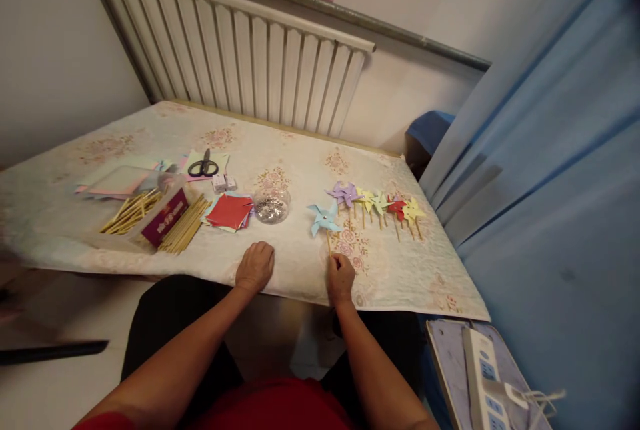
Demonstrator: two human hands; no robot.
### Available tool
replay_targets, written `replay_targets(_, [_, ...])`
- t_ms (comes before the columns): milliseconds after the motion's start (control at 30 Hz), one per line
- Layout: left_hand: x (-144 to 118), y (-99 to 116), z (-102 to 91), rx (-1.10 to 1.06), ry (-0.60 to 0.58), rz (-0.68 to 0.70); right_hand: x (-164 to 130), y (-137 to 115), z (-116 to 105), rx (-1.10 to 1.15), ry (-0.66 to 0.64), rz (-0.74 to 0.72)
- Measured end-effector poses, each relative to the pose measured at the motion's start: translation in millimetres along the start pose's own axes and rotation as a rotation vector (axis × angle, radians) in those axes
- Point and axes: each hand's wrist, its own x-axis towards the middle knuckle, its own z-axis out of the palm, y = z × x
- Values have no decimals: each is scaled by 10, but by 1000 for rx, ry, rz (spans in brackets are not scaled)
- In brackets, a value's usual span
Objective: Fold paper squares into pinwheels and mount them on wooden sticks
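My right hand (pixel 341 278) is closed around the stick of a light blue paper pinwheel (pixel 325 218) near the table's front edge. The pinwheel's head points away from me, with a pin at its centre. My left hand (pixel 256 266) rests on the cloth with its fingers curled in, and nothing sticks out of it. Ahead of that hand stands a clear round dish of small metal pins (pixel 272 207). Beside the dish lies a stack of coloured paper squares (pixel 230 211) with red on top. Several finished pinwheels (pixel 380 203) in purple, yellow, green and red lie in a row to the right.
Thin wooden sticks (pixel 186 225) lie beside a clear box (pixel 137 238) holding more sticks. Scissors (pixel 203 165), two small boxes (pixel 223 182) and paper sheets (pixel 117 180) are farther back. A radiator (pixel 240 43) borders the table; a power strip (pixel 484 377) lies at lower right.
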Motion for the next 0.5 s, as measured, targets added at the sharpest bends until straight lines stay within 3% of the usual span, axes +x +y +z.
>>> replay_targets(500, [-11,17,-20,12,-19,-21,-11,-4,-8,-30,-8,-17])
